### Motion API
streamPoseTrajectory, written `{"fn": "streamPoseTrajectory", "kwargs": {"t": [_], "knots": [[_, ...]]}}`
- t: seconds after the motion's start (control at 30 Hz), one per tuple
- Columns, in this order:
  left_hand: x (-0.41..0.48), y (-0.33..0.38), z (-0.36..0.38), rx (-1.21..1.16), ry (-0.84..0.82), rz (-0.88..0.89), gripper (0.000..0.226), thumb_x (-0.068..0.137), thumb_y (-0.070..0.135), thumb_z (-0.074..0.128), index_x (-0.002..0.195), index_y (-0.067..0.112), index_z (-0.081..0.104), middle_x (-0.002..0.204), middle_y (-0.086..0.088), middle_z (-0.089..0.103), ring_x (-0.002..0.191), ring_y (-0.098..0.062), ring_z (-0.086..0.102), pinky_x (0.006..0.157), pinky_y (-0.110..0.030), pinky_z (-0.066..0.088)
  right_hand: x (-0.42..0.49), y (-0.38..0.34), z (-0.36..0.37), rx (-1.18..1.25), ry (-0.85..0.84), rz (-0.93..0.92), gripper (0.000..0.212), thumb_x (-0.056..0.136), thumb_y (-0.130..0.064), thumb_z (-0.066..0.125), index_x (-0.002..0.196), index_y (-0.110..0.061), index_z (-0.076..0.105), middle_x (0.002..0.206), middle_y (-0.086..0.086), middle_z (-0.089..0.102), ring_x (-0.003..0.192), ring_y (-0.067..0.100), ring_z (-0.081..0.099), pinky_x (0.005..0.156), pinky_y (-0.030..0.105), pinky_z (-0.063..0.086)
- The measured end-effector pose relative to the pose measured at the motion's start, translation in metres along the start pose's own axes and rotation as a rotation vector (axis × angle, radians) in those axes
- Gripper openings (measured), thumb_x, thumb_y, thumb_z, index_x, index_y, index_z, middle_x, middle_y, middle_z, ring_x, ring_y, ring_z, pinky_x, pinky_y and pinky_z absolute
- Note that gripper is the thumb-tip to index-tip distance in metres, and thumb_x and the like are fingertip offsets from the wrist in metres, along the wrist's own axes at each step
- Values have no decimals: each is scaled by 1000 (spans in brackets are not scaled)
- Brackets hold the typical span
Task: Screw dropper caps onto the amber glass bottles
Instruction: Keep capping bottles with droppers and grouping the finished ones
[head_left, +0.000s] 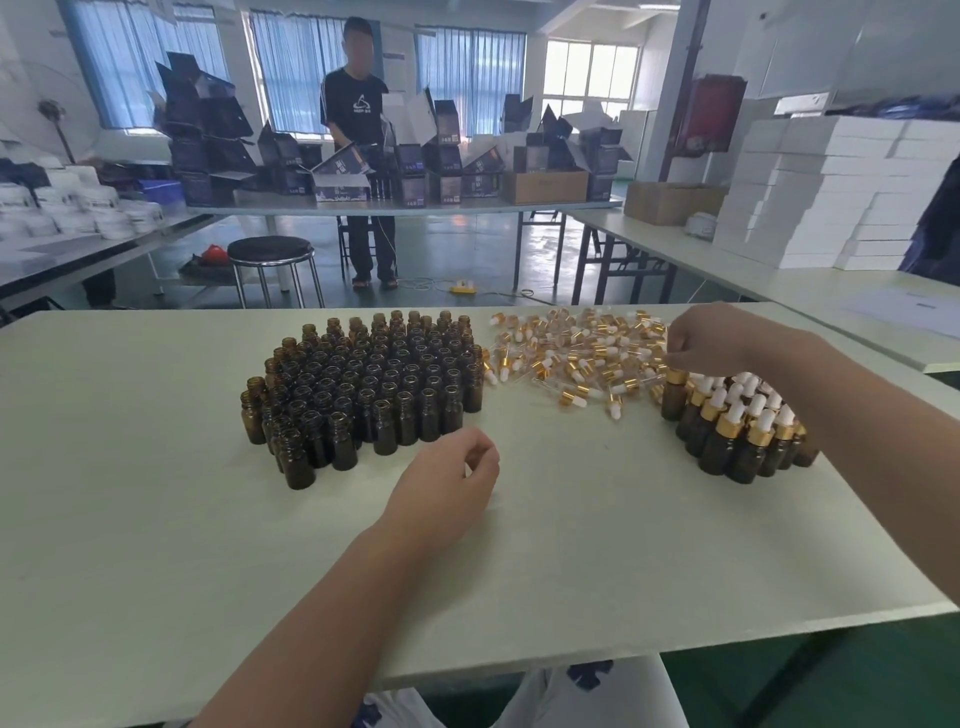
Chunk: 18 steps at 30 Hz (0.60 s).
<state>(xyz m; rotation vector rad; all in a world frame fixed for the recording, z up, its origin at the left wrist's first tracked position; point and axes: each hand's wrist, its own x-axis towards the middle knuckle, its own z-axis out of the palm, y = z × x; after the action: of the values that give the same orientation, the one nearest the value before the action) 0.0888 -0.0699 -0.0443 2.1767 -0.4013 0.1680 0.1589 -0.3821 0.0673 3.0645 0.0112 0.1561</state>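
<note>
Glass at risk: reaching across capped bottles (737, 431) into dropper caps (582, 353), right hand (711, 338) fingers (678, 345) curled, grip unclear. Possibly toppling them by forearm (831, 395). Hovering left hand (447, 478) loose, empty.

Open amber bottles (363, 384) are standing upright in a tight cluster on the left of the bench (571, 545). Loose gold-collared dropper caps (576, 353) with white bulbs are lying heaped just right of them. Capped bottles (737, 431) are standing grouped at the right.

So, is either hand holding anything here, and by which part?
The left hand holds nothing, fingers loosely curled. The right hand has its fingertips at the top of a capped bottle; whether it grips the cap cannot be told.
</note>
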Motion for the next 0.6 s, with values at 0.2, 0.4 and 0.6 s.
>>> {"fn": "streamPoseTrajectory", "kwargs": {"t": [0.2, 0.4, 0.6], "knots": [[1, -1, 0, 14, -10, 6, 15, 90, 21, 51, 83, 32, 58, 77, 17, 56, 56, -2, 46, 60, -23, 37, -5, -3, -2, -54, -41, 79, 26, 91, -22, 56, 106, -6, 69, 97, 9, 68, 88, 21, 61, 83, 30, 50], [1, -1, 0, 16, -15, 1, 19, 90, 20, 50, 80, 35, 56, 75, 17, 56, 54, 2, 47, 57, -23, 37, -6, -4, -1, -86, -79, 128, 29, 91, -22, 55, 111, -5, 67, 102, 10, 68, 93, 23, 62, 87, 32, 52], [1, -1, 0, 25, -19, -3, 17, 90, 19, 50, 83, 32, 57, 76, 17, 56, 54, 3, 47, 56, -21, 35, -5, -13, -4, -138, -1, 122, 26, 92, -29, 55, 107, -11, 65, 95, 4, 65, 87, 19, 60, 83, 33, 55]]}}
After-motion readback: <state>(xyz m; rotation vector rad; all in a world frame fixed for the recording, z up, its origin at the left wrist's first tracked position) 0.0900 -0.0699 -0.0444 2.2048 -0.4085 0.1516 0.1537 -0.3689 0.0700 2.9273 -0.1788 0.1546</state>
